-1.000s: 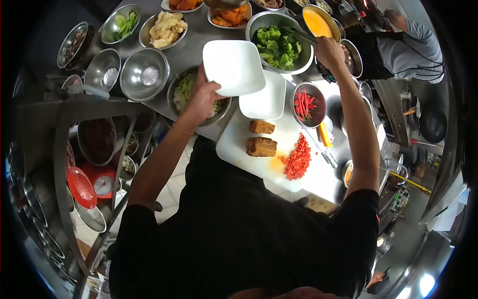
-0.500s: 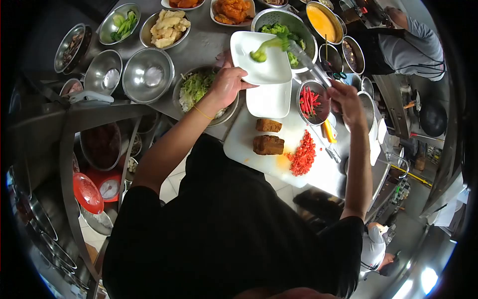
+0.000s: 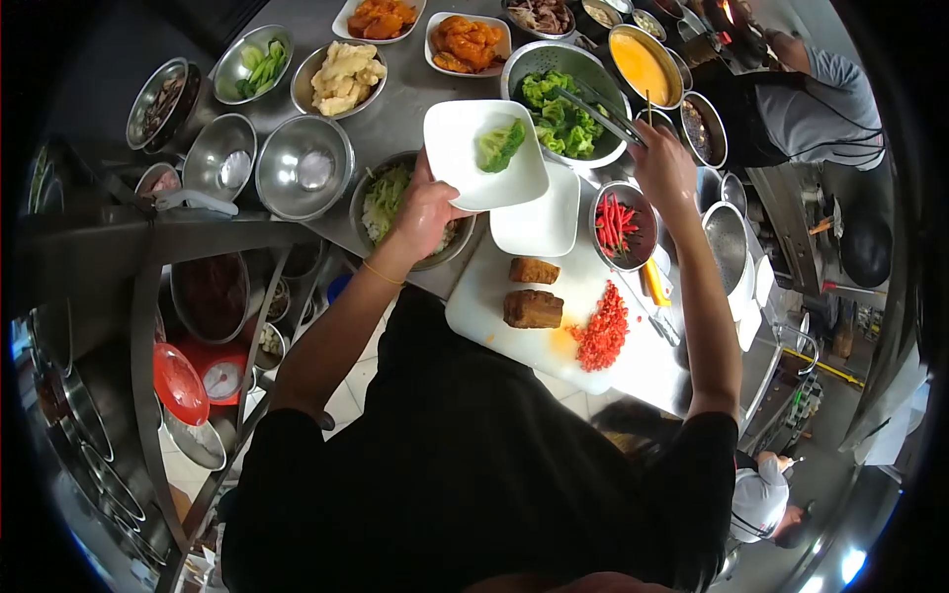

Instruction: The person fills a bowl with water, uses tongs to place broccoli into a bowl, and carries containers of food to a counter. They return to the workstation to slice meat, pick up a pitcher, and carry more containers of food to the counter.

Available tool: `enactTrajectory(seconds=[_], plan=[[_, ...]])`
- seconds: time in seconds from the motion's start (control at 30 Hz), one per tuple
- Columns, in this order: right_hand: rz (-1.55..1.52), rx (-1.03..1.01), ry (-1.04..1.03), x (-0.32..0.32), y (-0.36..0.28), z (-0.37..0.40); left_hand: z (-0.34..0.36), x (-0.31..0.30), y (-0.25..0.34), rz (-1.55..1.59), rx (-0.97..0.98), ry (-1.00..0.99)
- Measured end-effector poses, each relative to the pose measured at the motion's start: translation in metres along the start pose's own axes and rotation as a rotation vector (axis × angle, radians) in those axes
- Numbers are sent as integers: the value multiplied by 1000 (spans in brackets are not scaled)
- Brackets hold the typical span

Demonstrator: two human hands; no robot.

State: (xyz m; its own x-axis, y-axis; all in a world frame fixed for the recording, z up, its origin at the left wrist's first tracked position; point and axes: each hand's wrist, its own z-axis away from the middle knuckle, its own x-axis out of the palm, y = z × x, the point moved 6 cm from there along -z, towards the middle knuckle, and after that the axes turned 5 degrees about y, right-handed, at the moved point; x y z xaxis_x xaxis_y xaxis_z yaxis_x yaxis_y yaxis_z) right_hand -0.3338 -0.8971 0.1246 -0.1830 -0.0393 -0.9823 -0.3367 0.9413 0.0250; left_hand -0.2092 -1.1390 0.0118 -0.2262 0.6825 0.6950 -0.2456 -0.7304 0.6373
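Holding the dish (image 3: pixel 453 148) near the colander (image 3: pixel 573 57), my left fingers (image 3: pixel 441 192) likely shorten the reach; right fingers (image 3: pixel 652 152) grip tongs (image 3: pixel 605 121).

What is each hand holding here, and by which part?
Left hand: the white dish with broccoli, by its near-left rim. Right hand: the tongs, by the end away from the tips.
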Motion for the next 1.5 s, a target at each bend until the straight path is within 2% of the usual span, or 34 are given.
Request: enactTrajectory(seconds=[0.13, 0.23, 0.27, 0.4, 0.47, 0.53, 0.57, 0.67, 0.7, 0.77, 0.87, 0.97, 1.03, 1.1, 1.13, 1.2, 1.23, 1.27, 1.33, 1.43, 1.5], plan=[[95, -70, -110, 41, -3, -27, 0, -10, 3, -63, 18, 25], [25, 60, -15, 21, 13, -26, -3, -8, 6, -94, 21, 7], [-28, 97, 26, 11, 21, -20, -4, -7, 7, -88, 28, -11], [-517, 57, -27, -37, 17, 26, -13, -3, -1, -72, 7, -11], [-465, -23, -162, -44, -12, 54, -17, -2, -6, -52, -19, 2], [-564, 27, -271, -41, -24, 67, -15, 3, -5, -37, -9, -24], [-536, 97, -278, -37, -15, 65, -14, 2, -5, -37, -18, -13], [-218, -68, 30, -16, 14, 36, -9, -5, -5, -23, -14, 8], [-220, -66, 28, -1, 15, 25, -10, -10, -6, -41, -9, 11], [7, -4, -122, 30, 15, 5, -12, -12, -4, -63, 0, 10], [9, 87, -144, 35, 13, -5, -14, -7, 7, -154, 50, -26], [-102, -37, -5, -7, 17, -4, -21, -5, 21, -308, 72, -63], [-167, -105, 41, -43, 7, -5, -26, -3, 26, -444, -8, -115], [-312, -145, -186, -55, -10, -4, -29, 3, 29, -472, -40, -149], [-310, -142, -179, -55, -7, -6, -30, 6, 28, -504, -69, -185], [-229, -257, -58, -55, -3, -20, -32, 7, 25, -510, -73, -215], [-96, -254, -24, -49, 2, -29, -31, 3, 21, -465, -94, -194], [-96, -257, -23, -40, 1, -36, -30, 0, 17, -419, -117, -171], [238, -261, -61, -14, -5, -51, -28, -1, 18, -406, -120, -175], [337, -383, -34, 37, -4, -73, -25, -1, 20, -413, -131, -165], [346, -351, -48, 39, -2, -78, -25, -2, 20, -420, -121, -192]])
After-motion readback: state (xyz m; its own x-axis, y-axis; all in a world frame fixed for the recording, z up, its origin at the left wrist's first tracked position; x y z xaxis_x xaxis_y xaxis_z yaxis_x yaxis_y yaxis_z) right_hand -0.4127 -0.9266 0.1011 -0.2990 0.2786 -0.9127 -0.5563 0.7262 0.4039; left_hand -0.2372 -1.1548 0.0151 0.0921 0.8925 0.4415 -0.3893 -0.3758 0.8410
